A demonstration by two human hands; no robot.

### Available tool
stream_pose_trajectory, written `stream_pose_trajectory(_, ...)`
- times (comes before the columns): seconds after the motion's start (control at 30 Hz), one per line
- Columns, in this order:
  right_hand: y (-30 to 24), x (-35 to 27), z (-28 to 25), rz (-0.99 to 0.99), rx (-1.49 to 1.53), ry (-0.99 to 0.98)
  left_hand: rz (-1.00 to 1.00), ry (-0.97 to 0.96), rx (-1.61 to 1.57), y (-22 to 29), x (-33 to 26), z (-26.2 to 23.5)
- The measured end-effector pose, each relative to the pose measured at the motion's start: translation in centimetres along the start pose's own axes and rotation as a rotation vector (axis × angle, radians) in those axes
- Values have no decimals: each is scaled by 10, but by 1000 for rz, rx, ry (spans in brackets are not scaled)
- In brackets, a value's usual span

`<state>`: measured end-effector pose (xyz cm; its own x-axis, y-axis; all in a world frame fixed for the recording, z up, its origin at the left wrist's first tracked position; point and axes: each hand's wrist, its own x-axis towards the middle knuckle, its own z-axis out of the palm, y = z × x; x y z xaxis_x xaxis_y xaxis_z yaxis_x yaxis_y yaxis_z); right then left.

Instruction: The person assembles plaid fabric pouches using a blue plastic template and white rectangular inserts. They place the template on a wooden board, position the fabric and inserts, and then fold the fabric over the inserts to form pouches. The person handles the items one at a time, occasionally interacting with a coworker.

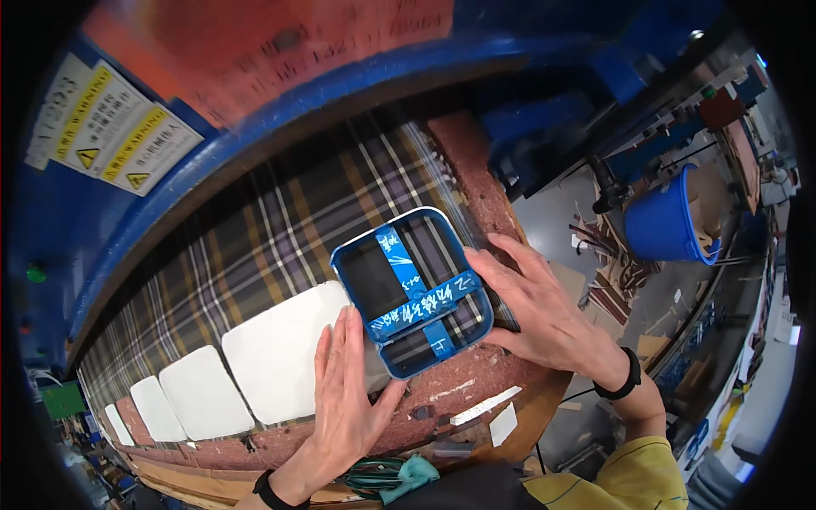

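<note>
Blue frame (425, 308), one, round-cornered, divided by crossbars; located at the right end of the plaid cloth (280, 225), touching or just beside the largest white panel (280, 357), we cannot tell which; hands, two, apart, set against opposite sides of it; left hand (348, 408) straight-fingered at its left edge, right hand (544, 319) spanning its right; whether either pinches the rim, we cannot tell.

Risks, as we judge them: uneven pressure from our hands could skew the frame onto the panel; dragging rather than lifting could ruck the cloth; a small slip toward us could carry its near corner past the cloth over the reddish worktop (518, 382); fingertips at the rim could be nipped, should its underside be sharp.
</note>
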<state>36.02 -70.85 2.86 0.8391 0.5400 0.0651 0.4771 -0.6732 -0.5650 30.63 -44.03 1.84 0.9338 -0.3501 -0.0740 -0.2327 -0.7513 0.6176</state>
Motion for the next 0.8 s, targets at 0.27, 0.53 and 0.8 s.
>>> stream_pose_trajectory(0.27, 2, 7, 2, -44, -42, 3, 65, -11, 77, -1, 2, -2)
stream_pose_trajectory(0.53, 3, 5, 6, -58, -35, 50, 95, 20, 99, 1, 4, -4)
stream_pose_trajectory(0.8, 2, 5, 7, -68, -48, 70, 94, 33, 70, 0, 7, -5)
